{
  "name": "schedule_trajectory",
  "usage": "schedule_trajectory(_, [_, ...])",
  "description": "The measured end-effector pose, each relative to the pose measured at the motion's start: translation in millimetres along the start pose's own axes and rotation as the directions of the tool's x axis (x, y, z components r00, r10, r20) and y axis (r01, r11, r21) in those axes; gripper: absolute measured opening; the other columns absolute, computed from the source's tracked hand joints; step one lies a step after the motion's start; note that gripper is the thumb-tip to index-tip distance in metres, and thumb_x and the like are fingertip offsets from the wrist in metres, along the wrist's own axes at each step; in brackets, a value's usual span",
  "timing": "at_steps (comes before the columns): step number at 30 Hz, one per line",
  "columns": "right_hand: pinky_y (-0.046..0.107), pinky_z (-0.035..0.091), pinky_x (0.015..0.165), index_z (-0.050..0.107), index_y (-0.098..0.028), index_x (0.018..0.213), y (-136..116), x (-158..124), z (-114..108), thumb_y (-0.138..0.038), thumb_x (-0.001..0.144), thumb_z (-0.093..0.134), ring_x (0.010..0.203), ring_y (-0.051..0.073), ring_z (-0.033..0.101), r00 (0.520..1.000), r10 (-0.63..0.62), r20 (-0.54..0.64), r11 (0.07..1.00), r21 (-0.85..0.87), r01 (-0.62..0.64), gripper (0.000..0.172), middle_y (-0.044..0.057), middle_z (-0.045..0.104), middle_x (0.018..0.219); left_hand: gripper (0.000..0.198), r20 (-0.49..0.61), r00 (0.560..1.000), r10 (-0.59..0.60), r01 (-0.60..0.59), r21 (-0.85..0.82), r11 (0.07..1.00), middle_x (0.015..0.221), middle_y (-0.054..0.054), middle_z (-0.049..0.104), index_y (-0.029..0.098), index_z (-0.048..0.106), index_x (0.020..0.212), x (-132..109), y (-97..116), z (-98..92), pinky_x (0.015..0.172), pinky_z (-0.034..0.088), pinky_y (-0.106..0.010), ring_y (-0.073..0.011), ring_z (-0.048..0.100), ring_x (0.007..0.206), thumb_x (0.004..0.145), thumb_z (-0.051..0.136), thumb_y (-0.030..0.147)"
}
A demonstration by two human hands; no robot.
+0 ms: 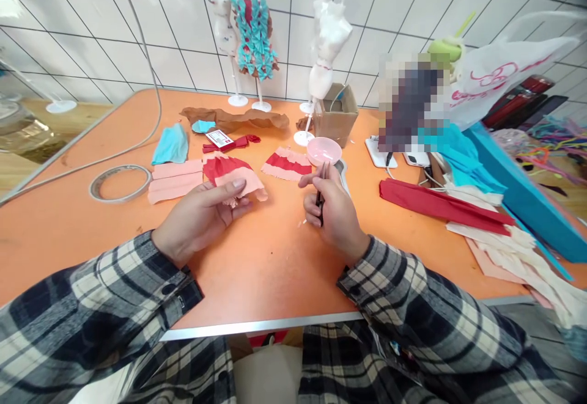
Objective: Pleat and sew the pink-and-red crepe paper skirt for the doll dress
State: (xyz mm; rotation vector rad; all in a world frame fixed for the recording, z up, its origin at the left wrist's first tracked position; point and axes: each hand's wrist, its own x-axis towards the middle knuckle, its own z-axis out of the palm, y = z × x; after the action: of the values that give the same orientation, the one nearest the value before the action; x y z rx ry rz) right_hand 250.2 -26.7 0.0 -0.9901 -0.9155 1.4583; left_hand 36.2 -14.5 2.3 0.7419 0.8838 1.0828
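Pinched between the thumb and fingers of my left hand (197, 214) is a gathered piece of pink and red crepe paper (236, 178), held above the orange table (270, 282). My right hand (337, 211) is closed around dark tweezers (320, 201), their tips pointing up and away from me. A second pink and red crepe paper piece (288, 164) lies flat between and beyond the hands. Just past my right hand stands a pink bowl (323, 149). Pleated pink paper (172, 183) rests left of the held piece.
A tape roll (120, 184) and folded blue paper (170, 143) lie at left. Miniature dress forms stand by the tiled wall, one in a blue bow-covered dress (254, 37). A cardboard box (337, 113) sits behind the bowl. Red crepe paper (440, 204) and a blue tray (536, 190) are at right.
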Motion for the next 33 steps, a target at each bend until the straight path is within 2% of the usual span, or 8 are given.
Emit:
schedule_trajectory(2, [0.016, 0.03, 0.035, 0.044, -0.025, 0.096, 0, -1, 0, -0.045, 0.1, 0.046, 0.039, 0.004, 0.037, 0.982, 0.064, 0.176, 0.993, -0.113, -0.044, 0.021, -0.004, 0.063, 0.082, 0.013, 0.017, 1.0, -0.016, 0.017, -0.033, 0.999, 0.091, -0.006, 0.079, 0.011, 0.078, 0.088, 0, 4, 0.1, 0.082, 0.06, -0.027, -0.0153, 0.069, 0.08, 0.078, 0.08, 0.019])
schedule_trajectory(5, [0.018, 0.04, 0.039, 0.052, -0.023, 0.107, 3, -6, 2, -0.055, 0.103, 0.038, 0.04, 0.007, 0.045, 0.876, 0.284, 0.389, 0.923, -0.359, -0.14, 0.034, -0.004, 0.062, 0.07, 0.006, 0.058, 0.997, -0.056, 0.06, -0.072, 0.996, 0.081, -0.003, 0.077, 0.012, 0.076, 0.08, -2, 7, 1.8, 0.079, 0.058, -0.027, -0.0147, 0.066, 0.077, 0.074, 0.079, 0.013])
schedule_trajectory(7, [0.018, 0.037, 0.038, 0.054, -0.023, 0.11, 4, -9, 4, -0.057, 0.103, 0.038, 0.04, 0.007, 0.04, 0.833, 0.362, 0.419, 0.886, -0.431, -0.168, 0.039, -0.007, 0.052, 0.063, 0.006, 0.08, 0.996, -0.046, 0.05, -0.049, 0.998, 0.072, -0.001, 0.073, 0.013, 0.074, 0.073, -3, 7, 2.2, 0.076, 0.057, -0.025, -0.013, 0.063, 0.071, 0.073, 0.079, 0.01])
schedule_trajectory(11, [0.017, 0.036, 0.039, 0.052, -0.021, 0.099, 5, -11, 5, -0.052, 0.106, 0.031, 0.042, 0.006, 0.031, 0.863, 0.302, 0.405, 0.927, -0.335, -0.167, 0.038, -0.008, 0.042, 0.067, 0.008, 0.104, 0.994, 0.032, -0.035, 0.029, 0.999, 0.074, -0.001, 0.073, 0.012, 0.074, 0.076, -3, 1, 0.1, 0.076, 0.054, -0.024, -0.0127, 0.063, 0.073, 0.074, 0.082, 0.012])
schedule_trajectory(14, [0.019, 0.045, 0.043, 0.049, -0.021, 0.096, 6, -9, 5, -0.044, 0.105, 0.041, 0.043, 0.007, 0.044, 0.835, 0.341, 0.432, 0.908, -0.381, -0.173, 0.027, -0.006, 0.053, 0.068, 0.009, 0.114, 0.991, 0.071, -0.081, 0.082, 0.993, 0.076, -0.001, 0.072, 0.012, 0.075, 0.082, -3, -2, -1.1, 0.077, 0.052, -0.025, -0.0129, 0.061, 0.074, 0.076, 0.082, 0.013])
schedule_trajectory(17, [0.018, 0.045, 0.044, 0.048, -0.021, 0.097, 9, -8, 6, -0.042, 0.104, 0.044, 0.045, 0.008, 0.054, 0.787, 0.389, 0.479, 0.883, -0.438, -0.169, 0.023, -0.003, 0.064, 0.069, 0.01, 0.128, 0.987, 0.098, -0.112, 0.108, 0.988, 0.075, 0.0, 0.071, 0.013, 0.075, 0.082, -4, -3, 0.4, 0.075, 0.051, -0.025, -0.0127, 0.06, 0.072, 0.076, 0.082, 0.015])
schedule_trajectory(23, [0.018, 0.046, 0.04, 0.051, -0.022, 0.099, 14, -10, 6, -0.051, 0.103, 0.042, 0.042, 0.008, 0.047, 0.871, 0.274, 0.407, 0.878, -0.476, -0.054, 0.031, -0.008, 0.049, 0.059, 0.018, 0.174, 0.974, 0.143, -0.178, 0.202, 0.963, 0.085, -0.002, 0.076, 0.016, 0.075, 0.088, -7, -3, 7.4, 0.076, 0.05, -0.028, -0.0164, 0.064, 0.08, 0.075, 0.085, 0.023])
schedule_trajectory(33, [0.017, 0.042, 0.037, 0.051, -0.022, 0.092, 12, -6, 8, -0.049, 0.102, 0.043, 0.037, 0.007, 0.036, 0.869, 0.279, 0.409, 0.921, -0.37, -0.121, 0.029, -0.01, 0.044, 0.053, 0.014, 0.233, 0.965, 0.123, -0.183, 0.257, 0.949, 0.09, -0.004, 0.075, 0.02, 0.076, 0.089, -7, -8, 9.5, 0.092, 0.052, -0.036, -0.0226, 0.068, 0.091, 0.079, 0.081, 0.028])
